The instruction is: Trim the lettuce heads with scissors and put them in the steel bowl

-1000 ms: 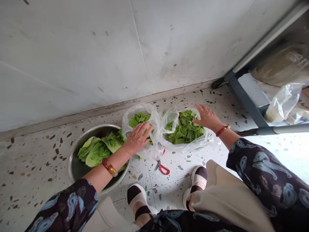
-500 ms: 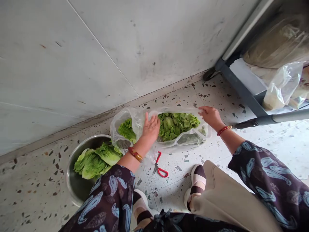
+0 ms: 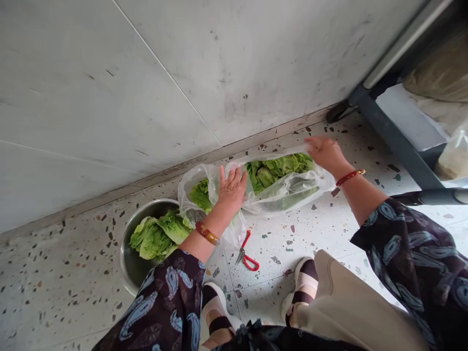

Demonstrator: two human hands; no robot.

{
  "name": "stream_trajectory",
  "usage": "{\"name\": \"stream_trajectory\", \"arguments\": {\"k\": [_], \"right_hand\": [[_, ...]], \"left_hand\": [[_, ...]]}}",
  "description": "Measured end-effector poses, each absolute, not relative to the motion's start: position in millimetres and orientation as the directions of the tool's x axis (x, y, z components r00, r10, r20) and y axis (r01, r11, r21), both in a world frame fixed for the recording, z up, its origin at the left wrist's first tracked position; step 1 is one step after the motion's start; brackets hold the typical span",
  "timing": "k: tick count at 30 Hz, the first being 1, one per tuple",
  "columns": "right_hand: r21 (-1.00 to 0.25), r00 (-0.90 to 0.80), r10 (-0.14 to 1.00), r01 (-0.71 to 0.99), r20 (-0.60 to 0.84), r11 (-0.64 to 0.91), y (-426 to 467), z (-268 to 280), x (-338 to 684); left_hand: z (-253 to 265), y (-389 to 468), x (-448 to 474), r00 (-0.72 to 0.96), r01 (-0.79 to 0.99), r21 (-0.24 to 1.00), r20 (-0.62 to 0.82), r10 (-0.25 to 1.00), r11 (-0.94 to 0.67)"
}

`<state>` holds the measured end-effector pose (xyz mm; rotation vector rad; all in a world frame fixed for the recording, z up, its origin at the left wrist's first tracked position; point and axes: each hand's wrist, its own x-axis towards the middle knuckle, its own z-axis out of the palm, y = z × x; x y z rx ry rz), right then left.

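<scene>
A clear plastic bag [image 3: 292, 195] lies on the floor near the wall, with leafy green lettuce [image 3: 278, 170] showing through its opening. My left hand [image 3: 232, 189] rests on the bag's left part, its fingers spread. At the far right end, my right hand [image 3: 325, 152] pinches the bag's upper edge and holds it raised; this hand is slightly blurred. More lettuce shows through the plastic left of my left hand. Beside it stands a steel bowl [image 3: 126, 253] with loose lettuce leaves [image 3: 157, 236] in it, partly hidden by my left sleeve.
Red-handled scissors [image 3: 248, 256] lie on the speckled floor between the bag and my feet. A tiled wall [image 3: 164, 97] rises behind the bag. At the right stands a wheeled grey cart [image 3: 402, 141] with plastic-wrapped goods on its lower shelf.
My right hand has lifted the bag's edge up and away, so the opening looks narrower and less lettuce shows. My left hand stays spread on the bag. The view has shifted slightly.
</scene>
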<state>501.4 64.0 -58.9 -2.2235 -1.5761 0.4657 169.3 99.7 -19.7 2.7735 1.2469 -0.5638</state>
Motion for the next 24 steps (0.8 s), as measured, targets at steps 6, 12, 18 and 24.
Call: {"name": "stream_trajectory", "arguments": {"k": [6, 12, 18, 24], "right_hand": [[-0.454, 0.044, 0.998, 0.891, 0.054, -0.015, 38, -30, 445], [-0.478, -0.337, 0.816, 0.874, -0.47, 0.086, 7, -40, 398], [-0.481, -0.457, 0.601, 0.866, -0.655, 0.134, -37, -67, 389], [-0.49, -0.389, 0.667, 0.871, -0.635, 0.042, -23, -66, 398]], "left_hand": [[-23, 78, 182, 0.728, 0.625, -0.017, -0.349, 0.59, -0.78], [-27, 53, 209, 0.842, 0.471, 0.156, -0.372, 0.39, -0.868], [-50, 38, 199, 0.735, 0.516, 0.236, -0.616, 0.284, -0.823], [-43, 36, 192, 0.681, 0.58, 0.16, -0.633, 0.368, -0.798]]}}
